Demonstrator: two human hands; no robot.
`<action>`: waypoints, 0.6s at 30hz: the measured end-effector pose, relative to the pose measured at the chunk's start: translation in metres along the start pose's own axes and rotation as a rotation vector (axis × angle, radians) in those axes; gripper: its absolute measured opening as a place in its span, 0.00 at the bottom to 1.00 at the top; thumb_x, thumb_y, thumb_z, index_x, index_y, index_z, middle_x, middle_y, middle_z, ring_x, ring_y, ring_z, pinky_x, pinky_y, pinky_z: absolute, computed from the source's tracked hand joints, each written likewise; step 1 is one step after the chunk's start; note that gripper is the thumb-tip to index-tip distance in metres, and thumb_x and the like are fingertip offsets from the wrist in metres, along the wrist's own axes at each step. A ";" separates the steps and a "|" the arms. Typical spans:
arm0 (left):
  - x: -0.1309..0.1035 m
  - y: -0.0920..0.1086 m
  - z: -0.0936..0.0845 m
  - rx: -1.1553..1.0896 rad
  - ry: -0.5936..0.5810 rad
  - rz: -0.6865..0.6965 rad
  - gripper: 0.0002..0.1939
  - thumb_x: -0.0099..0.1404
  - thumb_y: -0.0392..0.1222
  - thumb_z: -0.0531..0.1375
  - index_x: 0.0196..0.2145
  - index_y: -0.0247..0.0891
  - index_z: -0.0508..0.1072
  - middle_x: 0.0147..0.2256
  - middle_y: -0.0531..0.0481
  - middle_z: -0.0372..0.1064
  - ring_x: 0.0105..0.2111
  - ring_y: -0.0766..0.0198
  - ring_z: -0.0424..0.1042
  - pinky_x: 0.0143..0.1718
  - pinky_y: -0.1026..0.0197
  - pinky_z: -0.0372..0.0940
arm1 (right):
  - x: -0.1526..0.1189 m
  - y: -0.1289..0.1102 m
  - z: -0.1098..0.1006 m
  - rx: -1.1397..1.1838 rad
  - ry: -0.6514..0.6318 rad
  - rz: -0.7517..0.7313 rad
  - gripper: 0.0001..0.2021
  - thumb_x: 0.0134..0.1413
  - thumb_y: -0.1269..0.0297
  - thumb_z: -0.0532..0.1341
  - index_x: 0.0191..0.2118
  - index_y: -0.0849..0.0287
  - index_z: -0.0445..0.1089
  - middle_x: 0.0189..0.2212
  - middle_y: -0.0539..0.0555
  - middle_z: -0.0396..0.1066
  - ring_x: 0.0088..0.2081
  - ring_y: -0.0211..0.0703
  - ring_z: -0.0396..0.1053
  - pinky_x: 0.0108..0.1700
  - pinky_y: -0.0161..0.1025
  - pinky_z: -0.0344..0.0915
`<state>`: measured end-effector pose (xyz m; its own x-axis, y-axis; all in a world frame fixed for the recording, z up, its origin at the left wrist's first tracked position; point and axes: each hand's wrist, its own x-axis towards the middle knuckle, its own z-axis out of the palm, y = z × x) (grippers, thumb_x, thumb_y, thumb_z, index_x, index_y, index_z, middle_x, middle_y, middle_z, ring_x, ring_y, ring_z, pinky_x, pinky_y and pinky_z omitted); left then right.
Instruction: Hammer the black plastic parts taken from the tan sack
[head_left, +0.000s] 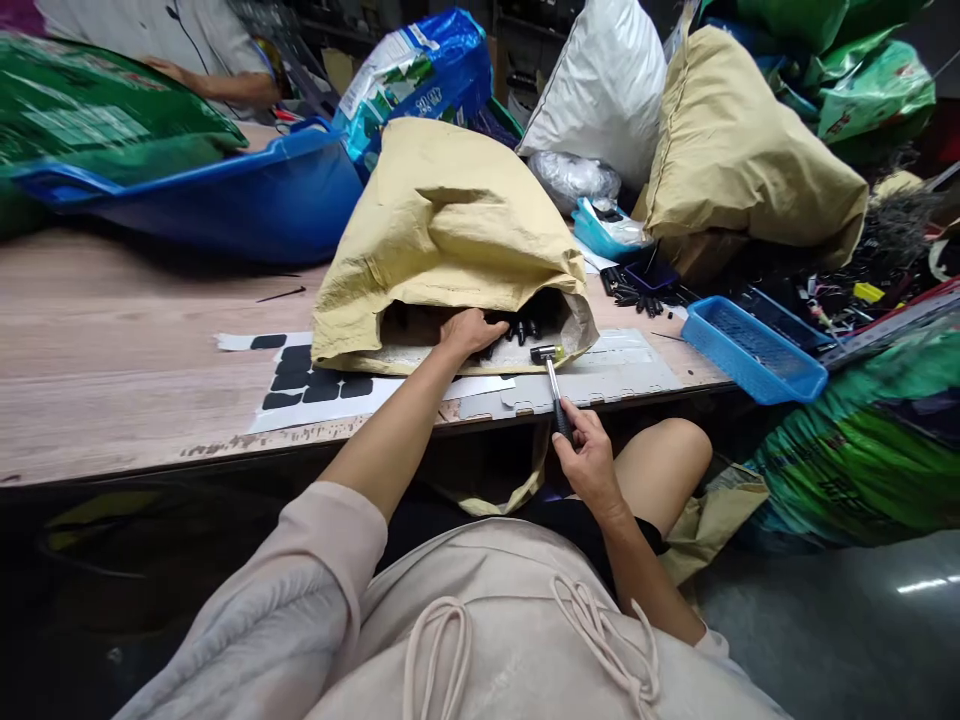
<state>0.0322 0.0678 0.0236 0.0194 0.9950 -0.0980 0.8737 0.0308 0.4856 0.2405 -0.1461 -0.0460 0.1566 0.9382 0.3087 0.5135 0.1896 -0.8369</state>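
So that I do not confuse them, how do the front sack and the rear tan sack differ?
The front sack gapes open; the rear sack shows no open mouth.
The left hand reaches into the front sack; no hand touches the rear sack.
The front sack is paler yellow, the rear sack browner.
Both are creased.

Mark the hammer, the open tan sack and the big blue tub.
Hammer [553, 380], head view: its metal shaft.
Open tan sack [465, 235], head view: its upper side.
Big blue tub [240, 208], head view: its outer wall.
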 end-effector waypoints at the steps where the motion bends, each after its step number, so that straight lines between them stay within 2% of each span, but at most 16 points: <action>1: -0.004 -0.001 0.000 0.009 0.008 0.003 0.30 0.68 0.61 0.65 0.58 0.37 0.84 0.54 0.34 0.83 0.56 0.38 0.80 0.54 0.51 0.72 | 0.000 0.000 0.000 -0.002 0.005 -0.002 0.28 0.59 0.66 0.62 0.66 0.54 0.78 0.40 0.51 0.65 0.30 0.37 0.60 0.39 0.38 0.72; 6: -0.020 -0.018 -0.008 -0.005 0.050 0.085 0.27 0.69 0.59 0.64 0.60 0.45 0.84 0.57 0.41 0.81 0.60 0.40 0.75 0.59 0.49 0.69 | 0.000 0.001 0.000 -0.015 0.016 -0.019 0.28 0.59 0.66 0.62 0.65 0.53 0.79 0.39 0.51 0.65 0.30 0.38 0.60 0.40 0.40 0.72; 11: -0.032 -0.040 -0.015 -0.044 0.211 0.102 0.22 0.74 0.55 0.60 0.56 0.47 0.86 0.55 0.40 0.78 0.62 0.37 0.69 0.66 0.40 0.62 | -0.001 0.002 0.001 0.009 0.023 -0.017 0.29 0.59 0.65 0.62 0.66 0.55 0.78 0.39 0.51 0.65 0.29 0.37 0.59 0.38 0.39 0.71; 15: -0.045 -0.043 -0.016 -0.032 0.242 0.134 0.19 0.72 0.49 0.63 0.55 0.45 0.86 0.55 0.38 0.74 0.62 0.34 0.67 0.64 0.38 0.64 | -0.002 0.001 0.001 0.024 0.024 -0.013 0.29 0.59 0.65 0.63 0.66 0.55 0.78 0.40 0.51 0.65 0.29 0.37 0.58 0.36 0.39 0.70; 18: -0.062 -0.041 -0.014 -0.038 0.340 0.183 0.16 0.71 0.46 0.63 0.51 0.42 0.87 0.54 0.38 0.74 0.61 0.38 0.69 0.63 0.42 0.66 | -0.002 0.000 0.001 0.014 0.019 -0.014 0.29 0.59 0.66 0.62 0.66 0.53 0.78 0.39 0.51 0.66 0.30 0.37 0.59 0.38 0.39 0.71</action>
<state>-0.0121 0.0058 0.0222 0.0055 0.9588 0.2840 0.8522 -0.1531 0.5004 0.2391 -0.1471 -0.0474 0.1651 0.9298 0.3289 0.5041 0.2070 -0.8384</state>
